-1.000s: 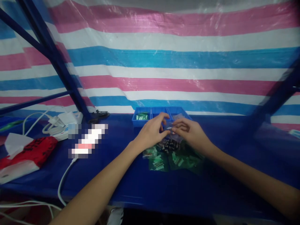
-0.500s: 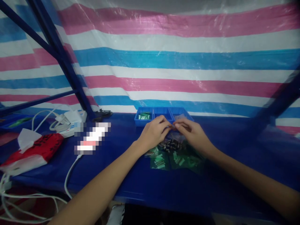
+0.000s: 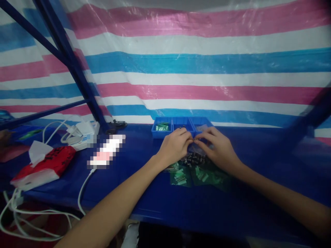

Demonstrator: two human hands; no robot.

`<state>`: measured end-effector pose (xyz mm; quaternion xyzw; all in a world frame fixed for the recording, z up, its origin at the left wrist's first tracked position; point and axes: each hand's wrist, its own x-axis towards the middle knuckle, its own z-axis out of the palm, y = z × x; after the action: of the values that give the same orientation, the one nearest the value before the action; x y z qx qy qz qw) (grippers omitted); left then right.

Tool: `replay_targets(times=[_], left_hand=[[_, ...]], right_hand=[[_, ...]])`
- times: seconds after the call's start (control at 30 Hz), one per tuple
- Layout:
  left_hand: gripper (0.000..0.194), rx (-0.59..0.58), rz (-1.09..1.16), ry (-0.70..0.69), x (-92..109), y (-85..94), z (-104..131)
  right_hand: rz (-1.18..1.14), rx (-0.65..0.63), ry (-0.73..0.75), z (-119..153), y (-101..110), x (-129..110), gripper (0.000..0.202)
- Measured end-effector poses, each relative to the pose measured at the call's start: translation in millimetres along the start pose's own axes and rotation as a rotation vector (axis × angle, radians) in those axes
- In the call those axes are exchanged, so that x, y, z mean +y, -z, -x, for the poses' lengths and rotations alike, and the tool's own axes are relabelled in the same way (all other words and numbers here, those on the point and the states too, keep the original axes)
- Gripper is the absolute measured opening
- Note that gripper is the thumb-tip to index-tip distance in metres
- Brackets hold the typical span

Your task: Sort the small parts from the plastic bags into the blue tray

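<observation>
My left hand [image 3: 174, 145] and my right hand [image 3: 218, 147] meet fingertip to fingertip in front of a blue divided tray [image 3: 153, 134]. Both are closed in a pinch around something tiny, too small to name. Below the fingers lies a heap of small dark and shiny metal pieces [image 3: 192, 159], partly on clear plastic. Nearer to me are a green-tinted bag [image 3: 180, 177] of small pale strips and a second such bag [image 3: 203, 175]. Green packets [image 3: 162, 127] fill part of the tray's left compartment; my hands hide some of the other compartments.
Left of my arms lie a blurred-out bright phone-like object [image 3: 107, 151] on a white cable [image 3: 82, 193], a red tissue pack [image 3: 60, 159] and a white power strip [image 3: 94, 132]. Blue frame bars [image 3: 74, 74] and a striped sheet [image 3: 196, 62] stand behind the blue table [image 3: 144, 196].
The view has turned slightly left, so the scene sits farther right. My right fingers are a little more spread and raised above the thumb; the hands remain together at the same spot.
</observation>
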<state>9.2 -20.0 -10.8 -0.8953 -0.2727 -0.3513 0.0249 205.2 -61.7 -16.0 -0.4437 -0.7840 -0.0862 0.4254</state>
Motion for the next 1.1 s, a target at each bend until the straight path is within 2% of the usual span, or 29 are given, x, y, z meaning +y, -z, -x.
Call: replay_targets(times=[0.1,0.2,0.33,0.4,0.63,0.77,1.0,1.1], left_hand=[[0.013,0.004,0.019,-0.017,0,-1.5,0],[0.010,0.013,0.049,-0.022,0,-3.0,1],[0.032,0.009,0.091,0.035,1,-2.7,1],[0.037,0.006,0.083,0.036,1,-2.0,1],[0.040,-0.014,0.017,0.023,1,-2.7,2],[0.023,-0.004,0.019,0.010,2,-3.5,2],[0.021,0.016,0.052,0.084,-2,-7.5,2],[0.033,0.033,0.091,0.141,-3,-7.6,1]], right_hand=[[-0.044,0.011,-0.028,0,-1,1,0.010],[-0.156,-0.004,-0.141,0,-3,4,0.013],[-0.323,-0.017,-0.395,-1,-5,6,0.019],[-0.376,-0.039,-0.459,-2,-5,5,0.023],[-0.541,-0.079,-0.497,-6,3,-4,0.034],[-0.585,-0.079,-0.460,-8,4,-4,0.042],[-0.589,-0.084,-0.475,-8,3,1,0.029],[-0.632,-0.068,-0.482,-9,4,0,0.024]])
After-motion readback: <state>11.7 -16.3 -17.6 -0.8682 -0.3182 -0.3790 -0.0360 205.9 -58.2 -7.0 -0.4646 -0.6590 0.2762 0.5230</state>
